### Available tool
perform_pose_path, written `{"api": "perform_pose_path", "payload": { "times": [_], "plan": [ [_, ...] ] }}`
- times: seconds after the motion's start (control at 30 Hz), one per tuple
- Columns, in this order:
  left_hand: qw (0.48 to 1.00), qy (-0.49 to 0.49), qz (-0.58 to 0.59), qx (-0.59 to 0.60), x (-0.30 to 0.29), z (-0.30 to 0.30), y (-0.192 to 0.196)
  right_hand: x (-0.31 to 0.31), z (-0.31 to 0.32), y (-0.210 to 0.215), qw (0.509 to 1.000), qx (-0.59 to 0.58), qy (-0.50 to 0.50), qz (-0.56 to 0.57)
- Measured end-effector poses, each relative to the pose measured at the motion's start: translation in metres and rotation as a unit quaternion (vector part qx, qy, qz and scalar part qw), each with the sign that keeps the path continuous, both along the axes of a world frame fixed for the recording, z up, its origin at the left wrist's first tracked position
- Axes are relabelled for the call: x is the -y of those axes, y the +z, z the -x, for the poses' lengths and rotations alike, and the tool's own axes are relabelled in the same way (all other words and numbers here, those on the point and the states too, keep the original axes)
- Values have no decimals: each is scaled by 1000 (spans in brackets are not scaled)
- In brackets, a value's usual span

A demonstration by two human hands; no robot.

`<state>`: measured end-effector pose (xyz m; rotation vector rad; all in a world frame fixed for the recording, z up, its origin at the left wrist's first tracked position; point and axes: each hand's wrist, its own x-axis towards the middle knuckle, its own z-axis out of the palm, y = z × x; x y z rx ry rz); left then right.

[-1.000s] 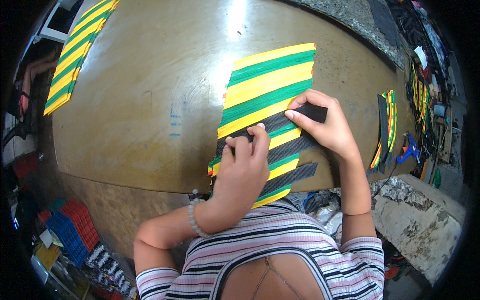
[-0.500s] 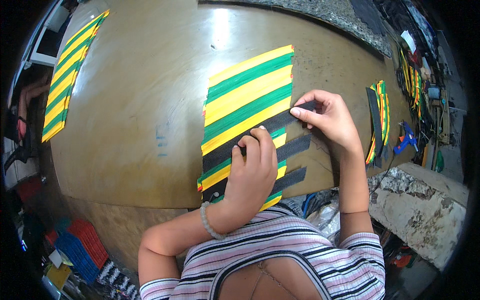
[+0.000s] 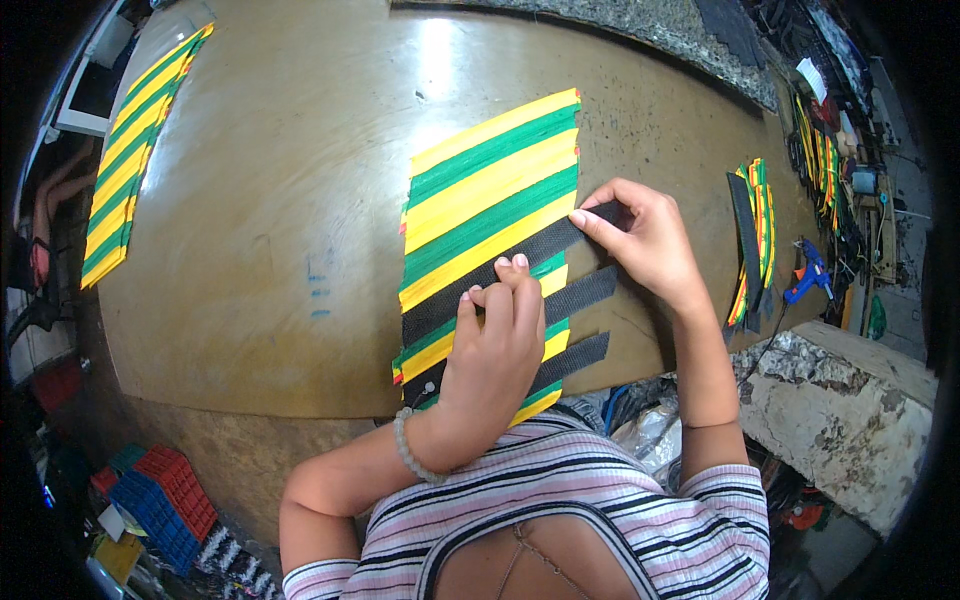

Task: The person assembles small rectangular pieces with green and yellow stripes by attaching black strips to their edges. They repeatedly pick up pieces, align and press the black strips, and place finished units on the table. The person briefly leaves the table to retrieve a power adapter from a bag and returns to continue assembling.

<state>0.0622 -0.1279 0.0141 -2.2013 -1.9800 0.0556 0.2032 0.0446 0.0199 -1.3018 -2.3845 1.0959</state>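
Observation:
A panel of slanting yellow and green bands (image 3: 490, 190) lies on the table in front of me, with black woven strips crossing its lower half. My left hand (image 3: 493, 340), a pale beaded bracelet at its wrist, has bent fingers gathered on the lower edge of the uppermost black strip (image 3: 450, 295). At that strip's right end, by the panel's edge, my right hand (image 3: 640, 240) pinches it between thumb and fingers. Two more black strip ends (image 3: 585, 290) stick out past the panel below. My left hand hides part of the panel's lower bands.
Another yellow and green panel (image 3: 140, 150) lies at the table's far left. On the right are a bundle of colored strips (image 3: 762, 230), a black strip (image 3: 741, 225) and a blue glue gun (image 3: 808, 272). Plastic crates (image 3: 165, 500) stand at the lower left, a worn block (image 3: 840, 410) at the lower right.
My right hand's pinch has shifted slightly left toward the panel's edge. The fingers of my left hand have drawn closer together on the strip. The whole view has moved a little.

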Motion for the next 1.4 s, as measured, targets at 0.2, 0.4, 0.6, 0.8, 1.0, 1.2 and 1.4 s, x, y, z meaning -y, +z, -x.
{"api": "perform_pose_path", "payload": {
  "times": [0.2, 0.4, 0.6, 0.8, 1.0, 1.2, 1.4],
  "plan": [
    [999, 18, -30, 8, -1, -3, -9, 52, 19, 21, 935, -72, 103, -331],
    [973, 54, -42, 222, 22, 19, -3, 65, 7, -12, 956, -96, 132, -245],
    [962, 72, -28, 261, 63, 48, 6, 72, 22, 5, 938, 2, 114, -327],
    [976, 48, -36, 208, 69, 50, -1, 68, 18, -18, 960, -80, 153, -220],
    [970, 69, -46, 230, 74, 54, -4, -132, -62, 9, 944, -147, -44, -291],
    [963, 60, -36, 262, 76, 35, -2, -306, -71, 7, 921, -18, -207, -328],
    [969, 93, -9, 230, 87, 64, 6, -335, -68, -12, 929, 67, -137, -338]
  ]
}}
